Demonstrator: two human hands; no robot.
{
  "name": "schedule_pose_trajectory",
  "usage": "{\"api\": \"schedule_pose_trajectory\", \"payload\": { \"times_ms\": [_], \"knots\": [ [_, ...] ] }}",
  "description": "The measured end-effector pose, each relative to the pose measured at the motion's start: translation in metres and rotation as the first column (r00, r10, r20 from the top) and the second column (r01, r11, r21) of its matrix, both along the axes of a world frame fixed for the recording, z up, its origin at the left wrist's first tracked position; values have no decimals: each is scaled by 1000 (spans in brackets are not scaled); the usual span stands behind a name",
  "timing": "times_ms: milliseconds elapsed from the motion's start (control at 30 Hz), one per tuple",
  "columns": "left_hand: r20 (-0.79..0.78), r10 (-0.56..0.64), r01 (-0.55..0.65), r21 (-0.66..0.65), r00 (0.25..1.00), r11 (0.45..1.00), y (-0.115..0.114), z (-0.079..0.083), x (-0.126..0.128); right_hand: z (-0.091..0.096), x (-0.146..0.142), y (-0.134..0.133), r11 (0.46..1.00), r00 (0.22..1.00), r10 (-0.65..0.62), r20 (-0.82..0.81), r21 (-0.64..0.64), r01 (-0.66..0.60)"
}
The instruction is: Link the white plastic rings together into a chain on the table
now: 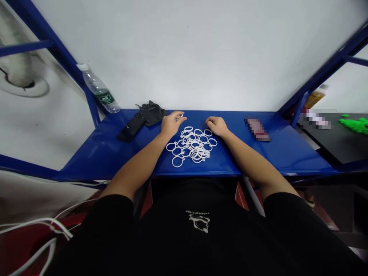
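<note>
A loose heap of white plastic rings (178, 162), each with a small clip or eyelet like a curtain ring, lies on the blue table (138, 157) in front of me. Beyond the heap's left side, my left hand (170, 125) pinches a small white piece (181, 115) between thumb and fingertips; too little of it shows to name it. My right hand (217, 126) rests on the table just past the heap's far right rings, its fingers curled in. Whatever those fingers may hold is hidden.
A black phone (130, 129) and a crumpled black bag (151, 113) lie at the left, near a leaning water bottle (99, 90). At the right is another phone (258, 129), blurred out. Blue frame posts (324, 63) flank the table; a white wall stands behind.
</note>
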State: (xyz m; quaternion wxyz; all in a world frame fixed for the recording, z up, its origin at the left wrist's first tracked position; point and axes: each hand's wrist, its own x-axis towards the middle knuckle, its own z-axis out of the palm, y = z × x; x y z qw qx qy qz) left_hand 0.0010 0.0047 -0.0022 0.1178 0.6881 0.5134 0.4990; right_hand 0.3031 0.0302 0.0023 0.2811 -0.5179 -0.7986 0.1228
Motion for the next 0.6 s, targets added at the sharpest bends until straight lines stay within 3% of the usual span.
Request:
{"api": "schedule_pose_trajectory", "payload": {
  "times_ms": [200, 467, 600],
  "knots": [
    [-94, -69, 74, 46, 993, 996, 1, -2, 0, 2, -1, -2, 997, 998, 24, 55, 72, -28],
    [-157, -55, 57, 2, 986, 998, 0, -4, 1, 2, -12, -18, 958, 966, 251, -58, 161, -239],
    [-205, -69, 66, -24, 976, 998, -3, -1, 2, 5, -19, -32, 940, 954, 299, -33, 182, -288]
  ]
}}
